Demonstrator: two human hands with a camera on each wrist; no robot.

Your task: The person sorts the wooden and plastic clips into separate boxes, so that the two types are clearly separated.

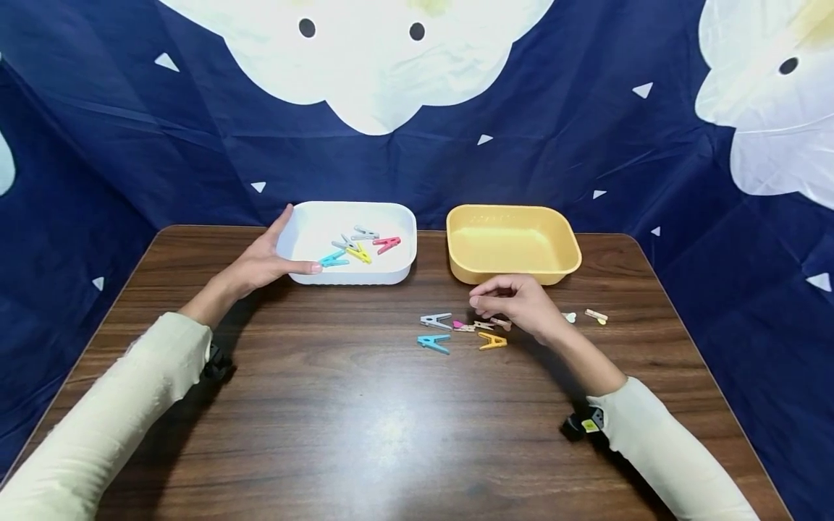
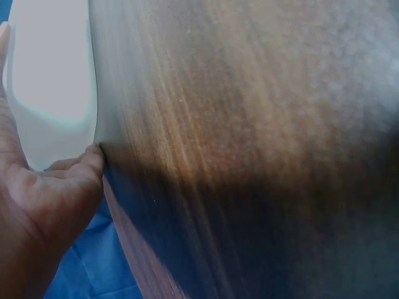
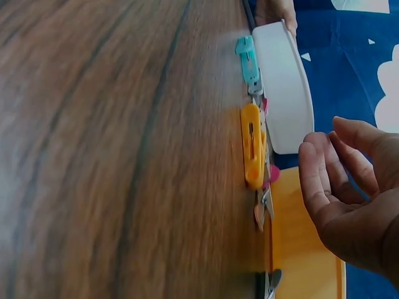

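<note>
- While the wood-grain worktop (image 1: 287, 405) carries everything, the yellow tray (image 1: 515, 246) stands toward its far edge, perhaps to leave reaching room in front.
- Just left of the yellow tray, and apart from it, the white tray (image 1: 365, 277) holds five pegs (image 1: 393, 242): two grey, one red, one yellow, one blue.
- The left hand (image 1: 260, 264) grips the white tray at the end farther from the yellow tray, thumb on the near side, likely to steady it.
- The right hand (image 1: 521, 304) hovers before the yellow tray, fingers loosely bent, nothing visible between them; the pose seems suited to small items.
- In front of the yellow tray lie a grey peg (image 1: 426, 319), a blue peg (image 1: 425, 340) and an orange-yellow peg (image 1: 500, 340), V-shaped and plastic-looking.
- Smallest are the mini clips (image 1: 483, 325), apparently wooden, one with a pink ornament (image 1: 457, 325): some below the right hand, two (image 1: 594, 315) off the yellow tray's front right.
</note>
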